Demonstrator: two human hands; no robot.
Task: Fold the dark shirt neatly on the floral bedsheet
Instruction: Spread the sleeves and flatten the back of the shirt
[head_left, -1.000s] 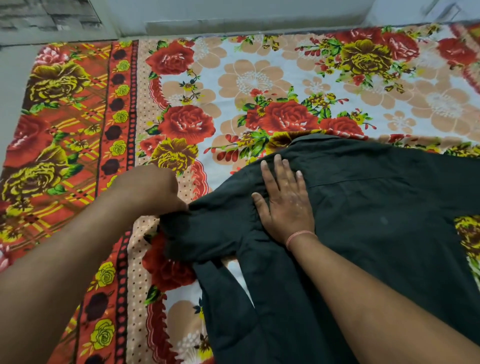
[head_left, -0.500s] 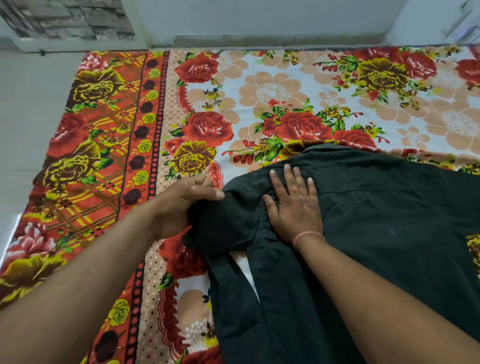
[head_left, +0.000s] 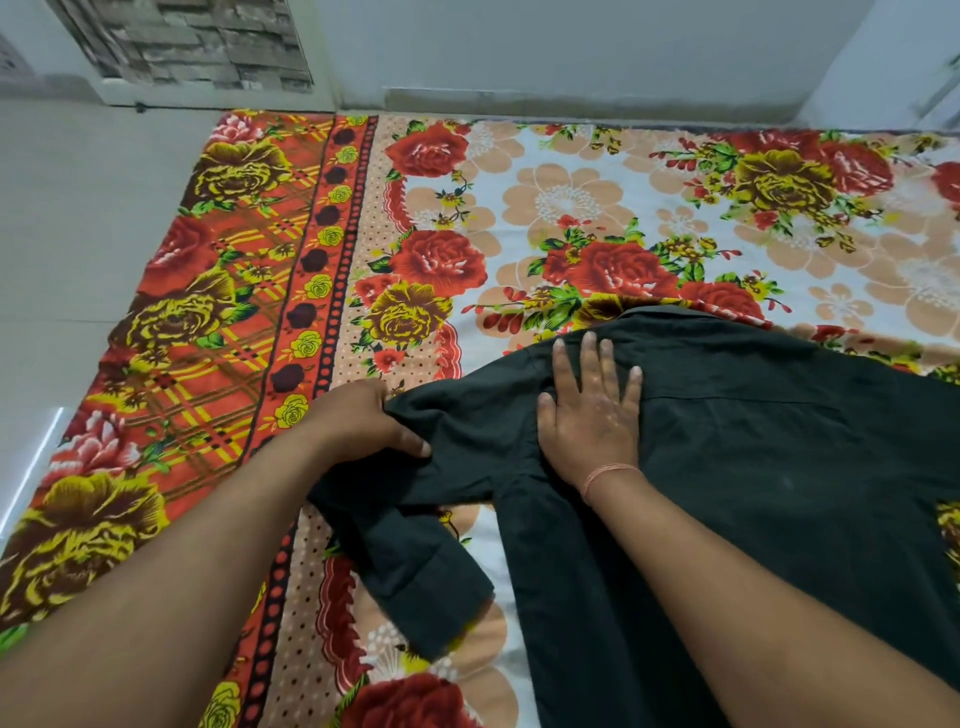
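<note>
Floral bedsheet (head_left: 571, 208) fills my view from nine to three o'clock, and the dark shirt (head_left: 779, 467) lies flat on it toward four o'clock. I see the right hand (head_left: 589, 415) spread flat on the shirt's shoulder near centre. At its nine o'clock, the left hand (head_left: 358, 423) pinches the bunched sleeve (head_left: 426, 561).

Dark shirt (head_left: 753, 467) spread over the lower right of the frame on the floral bedsheet (head_left: 571, 208). Right hand (head_left: 592, 415), fingers straight, presses flat on the shoulder at centre; a pink thread (head_left: 605, 474) circles its wrist. Left hand (head_left: 358, 426), left of centre, grips the bunched sleeve (head_left: 426, 561), which trails toward lower centre. Pale floor (head_left: 78, 208) at left.
</note>
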